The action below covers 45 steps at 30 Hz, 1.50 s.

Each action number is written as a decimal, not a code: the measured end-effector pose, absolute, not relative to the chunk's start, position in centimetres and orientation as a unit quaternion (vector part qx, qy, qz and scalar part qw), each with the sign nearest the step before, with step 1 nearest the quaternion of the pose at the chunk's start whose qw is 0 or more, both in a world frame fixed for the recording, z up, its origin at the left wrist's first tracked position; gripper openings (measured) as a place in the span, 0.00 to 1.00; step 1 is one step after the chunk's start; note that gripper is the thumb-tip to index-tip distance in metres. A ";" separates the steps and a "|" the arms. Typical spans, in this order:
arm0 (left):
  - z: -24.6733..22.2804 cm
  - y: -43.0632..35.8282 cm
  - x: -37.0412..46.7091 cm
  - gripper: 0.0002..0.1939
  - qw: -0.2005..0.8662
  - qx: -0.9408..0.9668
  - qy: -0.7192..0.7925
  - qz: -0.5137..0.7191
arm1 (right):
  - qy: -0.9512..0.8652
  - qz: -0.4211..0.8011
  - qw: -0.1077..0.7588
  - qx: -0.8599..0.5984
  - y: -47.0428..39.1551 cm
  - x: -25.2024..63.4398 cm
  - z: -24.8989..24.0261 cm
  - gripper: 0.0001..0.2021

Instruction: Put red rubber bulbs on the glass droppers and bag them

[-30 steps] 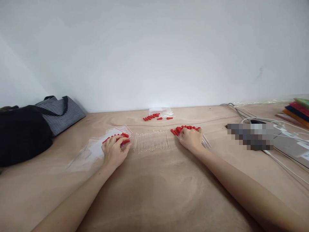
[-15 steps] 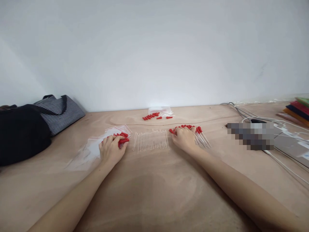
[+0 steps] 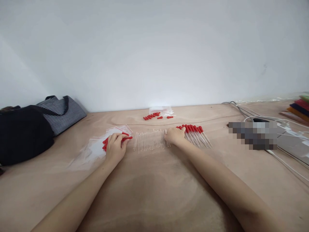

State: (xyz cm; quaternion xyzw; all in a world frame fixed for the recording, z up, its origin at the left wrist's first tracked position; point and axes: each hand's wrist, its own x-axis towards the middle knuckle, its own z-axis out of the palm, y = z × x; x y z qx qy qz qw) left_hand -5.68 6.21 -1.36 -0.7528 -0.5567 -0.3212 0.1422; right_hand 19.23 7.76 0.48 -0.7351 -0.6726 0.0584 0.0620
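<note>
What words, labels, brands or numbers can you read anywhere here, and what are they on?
None can be read.
Plastic bags: red lines, no legible lettering.
Red bulbs and clear tubes: too small to tell.
Striped bag: stripes, no readable words.
Grey slab: any markings are too blurred.
Pixelated patch: hides whatever is there.

Red bulbs look rubbery; thin tubes, glossy and clear; sachets, plastic film; tabletop, grained wood; striped bag, matt cloth.
</note>
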 end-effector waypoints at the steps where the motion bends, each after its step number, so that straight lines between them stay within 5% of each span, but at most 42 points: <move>1: -1.1 5.9 -5.3 0.07 0.130 -0.765 -0.533 -0.338 | -0.672 0.061 0.062 -0.736 7.8 19.2 0.6 0.10; 7: -0.5 2.8 -1.7 0.08 -0.017 -0.888 -0.320 -0.330 | -0.683 0.029 0.094 -0.724 6.3 20.3 1.4 0.13; 11: -1.3 1.0 0.2 0.14 -0.097 -0.926 -0.232 -0.283 | -0.737 -0.071 0.219 -0.636 3.4 22.6 -0.1 0.13; 19: -2.2 0.5 1.4 0.11 -0.169 -0.905 -0.290 -0.263 | -0.814 -0.102 0.363 -0.441 -1.1 25.2 -3.2 0.09; 28: -2.0 0.3 2.7 0.04 -0.107 -0.875 -0.374 -0.288 | -0.839 -0.049 0.369 -0.398 -1.9 23.3 -3.1 0.10; 45: -1.8 0.1 3.0 0.08 -0.063 -0.869 -0.386 -0.302 | -0.836 -0.059 0.386 -0.386 -1.9 22.9 -3.2 0.10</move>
